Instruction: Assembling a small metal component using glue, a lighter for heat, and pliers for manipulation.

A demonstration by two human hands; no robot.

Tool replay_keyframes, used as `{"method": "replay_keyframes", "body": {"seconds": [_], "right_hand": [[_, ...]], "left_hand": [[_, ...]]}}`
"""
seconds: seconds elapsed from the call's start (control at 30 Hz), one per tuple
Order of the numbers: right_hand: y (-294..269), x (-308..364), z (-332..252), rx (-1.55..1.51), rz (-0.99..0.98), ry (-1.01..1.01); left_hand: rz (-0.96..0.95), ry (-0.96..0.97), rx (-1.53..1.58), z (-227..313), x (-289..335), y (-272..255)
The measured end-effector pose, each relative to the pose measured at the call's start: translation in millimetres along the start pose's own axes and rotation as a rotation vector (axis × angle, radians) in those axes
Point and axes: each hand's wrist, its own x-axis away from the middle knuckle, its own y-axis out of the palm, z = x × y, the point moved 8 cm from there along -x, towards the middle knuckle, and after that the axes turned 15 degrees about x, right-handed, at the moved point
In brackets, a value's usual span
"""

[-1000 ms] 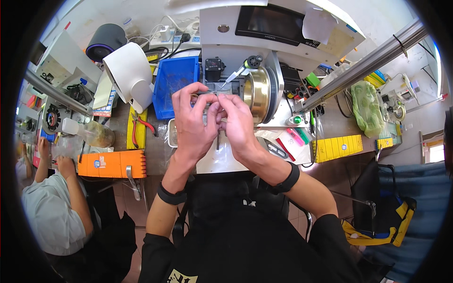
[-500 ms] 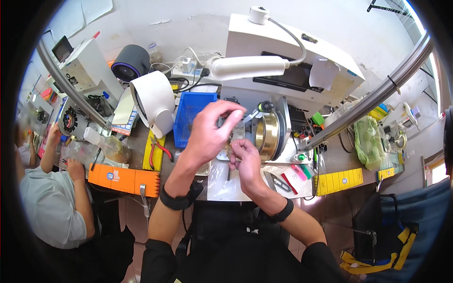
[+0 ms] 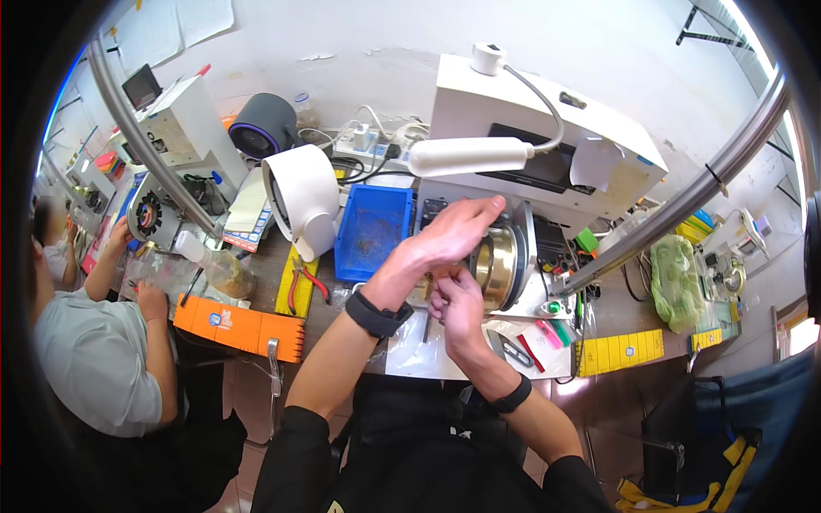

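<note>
Just right of centre, the brass drum (image 3: 498, 272) lies to the right of my curled right hand (image 3: 462, 309); my left hand (image 3: 453, 233) stretches nearer its top. Whether my fingers clamp anything, I can't tell.

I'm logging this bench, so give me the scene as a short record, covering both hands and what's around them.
Left hand: fingers extended toward the brass drum; contact unclear
Right hand: fingers curled, nearer the person than the left; held item, if any, unclear
Wrists: a black band on each
Machine: white, behind the hands
Lamp: white, in front of the machine
Left side: blue tray, red pliers, orange block
Right side: yellow block, green bag
Neighbour: grey shirt, far left
</note>
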Motion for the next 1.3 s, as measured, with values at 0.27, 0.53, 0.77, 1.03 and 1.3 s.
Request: {"method": "replay_keyframes", "body": {"seconds": [0.27, 0.53, 0.77, 1.03, 1.3], "right_hand": [[-1, 9, 6, -0.032, 0.021, 0.034], [-9, 20, 7, 0.050, -0.028, 0.025], [-7, 24, 18, 0.043, -0.055, 0.061], [-9, 28, 17, 0.065, -0.074, 0.062], [-14, 28, 16, 0.089, -0.075, 0.066]], "left_hand": [[0.203, 0.124, -0.221, 20, 39, -18], [0.445, -0.151, -0.676, 34, 141, -69], [0.277, -0.338, -0.926, -31, 171, -70], [0.183, -0.415, -0.996, -70, 174, -61], [0.169, -0.335, -0.913, -51, 175, -58]]}}
